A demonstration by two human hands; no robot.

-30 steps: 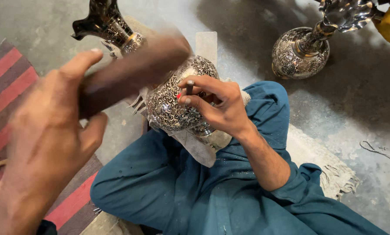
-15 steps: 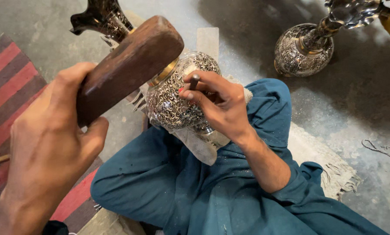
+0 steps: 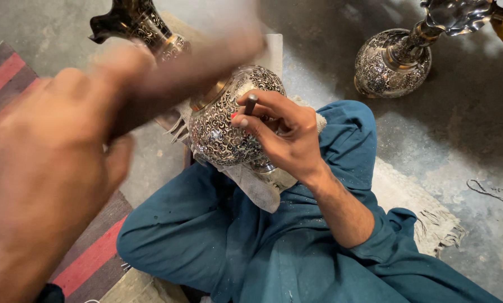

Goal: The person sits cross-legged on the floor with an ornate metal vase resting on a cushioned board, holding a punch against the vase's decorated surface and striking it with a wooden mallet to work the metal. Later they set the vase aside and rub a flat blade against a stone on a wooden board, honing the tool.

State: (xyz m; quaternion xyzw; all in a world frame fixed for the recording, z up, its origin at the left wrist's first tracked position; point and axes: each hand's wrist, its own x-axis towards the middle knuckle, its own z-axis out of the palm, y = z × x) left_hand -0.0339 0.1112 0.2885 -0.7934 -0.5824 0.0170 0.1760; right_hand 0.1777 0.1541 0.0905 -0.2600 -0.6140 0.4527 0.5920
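On lap: engraved silver vase, R hand w/ chisel.

We're in a metalcraft workshop: bare concrete floor, worker seated on striped mat, ornate engraved metal vases standing around, one on lap.

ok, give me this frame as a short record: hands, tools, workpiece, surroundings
left hand: raised near the camera, gripping a motion-blurred brown wooden mallet
right hand: pinching a thin dark metal punch, tip on the vase
workpiece: round silver engraved metal vase, lying on a white cloth over the teal-trousered lap
surroundings: second engraved silver vase on the grey concrete floor; red-striped rug
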